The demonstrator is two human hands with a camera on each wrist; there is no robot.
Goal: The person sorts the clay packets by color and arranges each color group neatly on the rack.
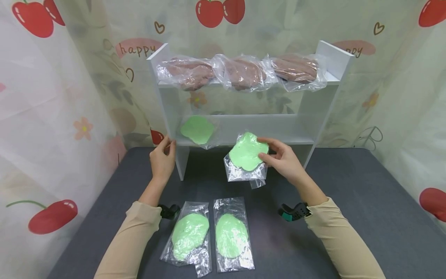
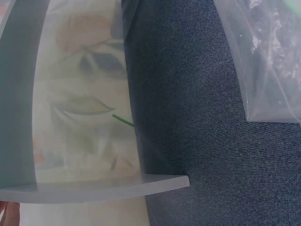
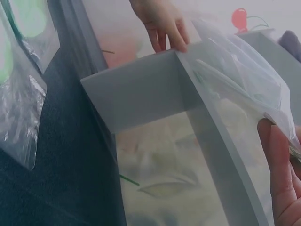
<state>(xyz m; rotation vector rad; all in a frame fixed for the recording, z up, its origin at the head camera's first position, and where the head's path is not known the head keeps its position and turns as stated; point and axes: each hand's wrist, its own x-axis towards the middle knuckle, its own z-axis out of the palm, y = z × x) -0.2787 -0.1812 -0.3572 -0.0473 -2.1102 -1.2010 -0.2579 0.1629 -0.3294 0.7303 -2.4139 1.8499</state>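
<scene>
Bagged green piece [image 1: 248, 152]; pinched at edge with right fingers [image 1: 275, 144], perhaps to keep flat; touching shelf [image 1: 278, 128] with left fingers [image 1: 162, 148], grip unclear.

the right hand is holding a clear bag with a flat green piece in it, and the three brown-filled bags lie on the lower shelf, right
Wrong shelf level: the head view shows the three brown-filled bags lying on the top shelf. The right hand is indeed holding a clear bag with a flat green piece in it.
</scene>
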